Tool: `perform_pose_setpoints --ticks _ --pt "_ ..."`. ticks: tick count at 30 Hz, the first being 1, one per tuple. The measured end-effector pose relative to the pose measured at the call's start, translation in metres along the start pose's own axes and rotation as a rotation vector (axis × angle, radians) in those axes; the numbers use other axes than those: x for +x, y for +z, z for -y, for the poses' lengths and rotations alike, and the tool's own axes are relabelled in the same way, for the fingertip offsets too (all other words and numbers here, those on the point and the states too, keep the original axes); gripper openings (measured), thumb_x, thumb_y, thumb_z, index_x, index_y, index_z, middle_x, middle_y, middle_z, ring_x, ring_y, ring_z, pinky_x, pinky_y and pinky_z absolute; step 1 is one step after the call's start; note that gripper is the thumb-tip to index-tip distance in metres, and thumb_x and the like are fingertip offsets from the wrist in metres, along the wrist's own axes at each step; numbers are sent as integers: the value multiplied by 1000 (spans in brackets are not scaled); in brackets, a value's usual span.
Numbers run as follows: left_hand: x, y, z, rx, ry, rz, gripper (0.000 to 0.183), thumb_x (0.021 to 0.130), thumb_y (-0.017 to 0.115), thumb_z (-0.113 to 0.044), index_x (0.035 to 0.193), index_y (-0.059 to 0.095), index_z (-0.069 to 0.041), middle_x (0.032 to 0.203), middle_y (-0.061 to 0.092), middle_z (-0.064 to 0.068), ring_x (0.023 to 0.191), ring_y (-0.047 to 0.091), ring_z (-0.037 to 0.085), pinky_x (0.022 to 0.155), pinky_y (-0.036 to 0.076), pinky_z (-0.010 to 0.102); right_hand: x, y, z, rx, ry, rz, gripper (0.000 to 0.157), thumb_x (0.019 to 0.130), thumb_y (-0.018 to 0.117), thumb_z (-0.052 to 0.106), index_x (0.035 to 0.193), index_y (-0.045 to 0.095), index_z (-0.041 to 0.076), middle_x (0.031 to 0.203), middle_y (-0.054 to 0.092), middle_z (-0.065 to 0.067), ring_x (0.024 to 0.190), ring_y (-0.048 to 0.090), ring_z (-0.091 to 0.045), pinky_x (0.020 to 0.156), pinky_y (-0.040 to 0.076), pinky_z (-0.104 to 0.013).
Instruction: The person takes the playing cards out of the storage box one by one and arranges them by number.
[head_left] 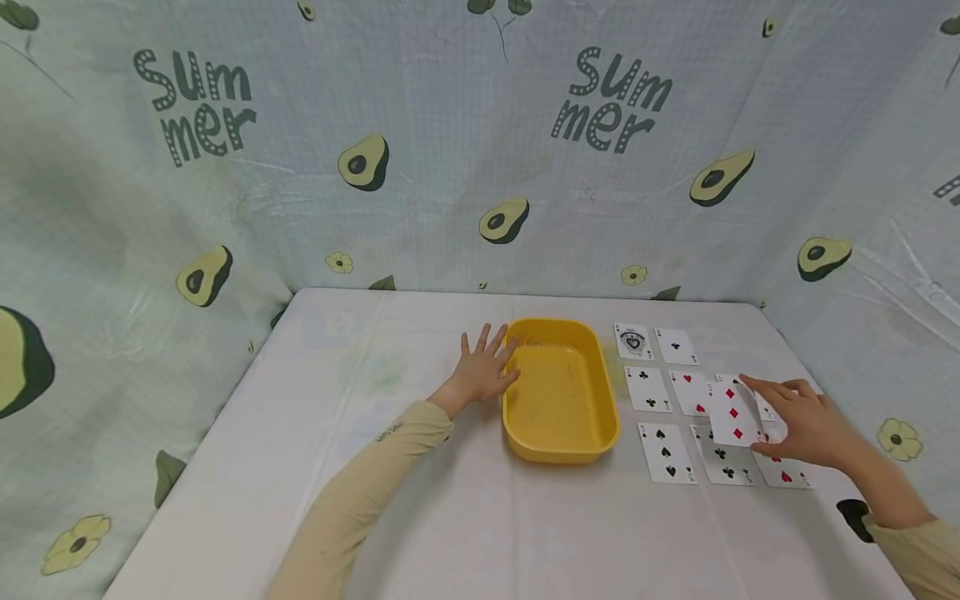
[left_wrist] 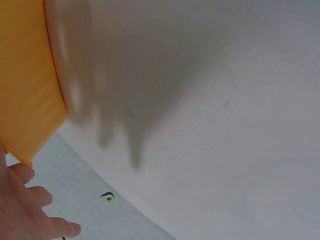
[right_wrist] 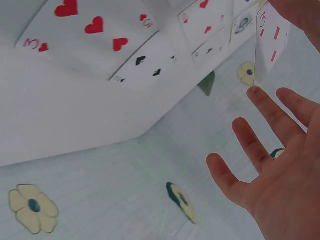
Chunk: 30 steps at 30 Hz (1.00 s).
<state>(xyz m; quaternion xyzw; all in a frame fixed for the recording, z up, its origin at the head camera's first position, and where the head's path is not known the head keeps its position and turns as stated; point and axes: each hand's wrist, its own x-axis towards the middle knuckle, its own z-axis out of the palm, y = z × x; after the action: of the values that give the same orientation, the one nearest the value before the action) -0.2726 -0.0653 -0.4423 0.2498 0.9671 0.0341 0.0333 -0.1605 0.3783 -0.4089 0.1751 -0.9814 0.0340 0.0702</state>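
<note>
My left hand (head_left: pixel 480 372) is spread with straight fingers at the left rim of a yellow plastic tub (head_left: pixel 558 455). In the left wrist view its fingers lie beside the tub's wall (left_wrist: pixel 25 85). My right hand (head_left: pixel 813 422) holds a three of diamonds card (head_left: pixel 731 412) by its edges, between thumb and fingertips, above the laid-out playing cards. The right wrist view shows this card upright between thumb and finger. Below it lie a three of spades (head_left: pixel 666 454), a three of clubs (head_left: pixel 727 467) and a three of hearts (head_left: pixel 787 473). The held card and hand partly cover the right-hand cards.
Behind the threes lie a two of clubs (head_left: pixel 647 389) and a two of hearts (head_left: pixel 686 387). Farther back are an ace with an ornate centre (head_left: pixel 633 342) and an ace of clubs (head_left: pixel 677 346). A white cloth covers the table (head_left: pixel 420 517); avocado-print sheets (head_left: pixel 450 167) surround it.
</note>
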Motion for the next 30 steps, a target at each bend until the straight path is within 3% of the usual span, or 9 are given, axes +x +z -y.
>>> perform_pose_setpoints --ticks 13,18,25,30 --pt "1 0 -1 -10 4 -12 57 95 30 -43 144 18 -18 152 3 7 138 1 35 103 7 64 -30 6 -48 27 160 157 108 53 81 33 141 22 16 120 46 -32 100 30 -47 67 33 -63" --pt "1 1 0 -14 0 -10 57 95 30 -44 144 17 -18 152 2 7 139 0 35 103 6 63 -37 8 -60 45 180 166 109 50 83 26 140 23 11 117 46 -37 96 31 -49 65 39 -61" --pt "1 0 1 -24 12 -23 57 95 31 -42 144 19 -17 152 5 8 139 1 34 103 6 64 -42 18 -90 78 280 264 112 50 83 29 139 19 6 117 39 -37 96 24 -52 64 41 -63" --pt "1 0 1 -21 18 -26 57 94 32 -42 143 20 -16 152 5 9 139 2 34 102 7 65 -48 46 -130 33 298 282 124 46 83 35 144 6 31 116 40 -36 94 24 -51 61 41 -62"
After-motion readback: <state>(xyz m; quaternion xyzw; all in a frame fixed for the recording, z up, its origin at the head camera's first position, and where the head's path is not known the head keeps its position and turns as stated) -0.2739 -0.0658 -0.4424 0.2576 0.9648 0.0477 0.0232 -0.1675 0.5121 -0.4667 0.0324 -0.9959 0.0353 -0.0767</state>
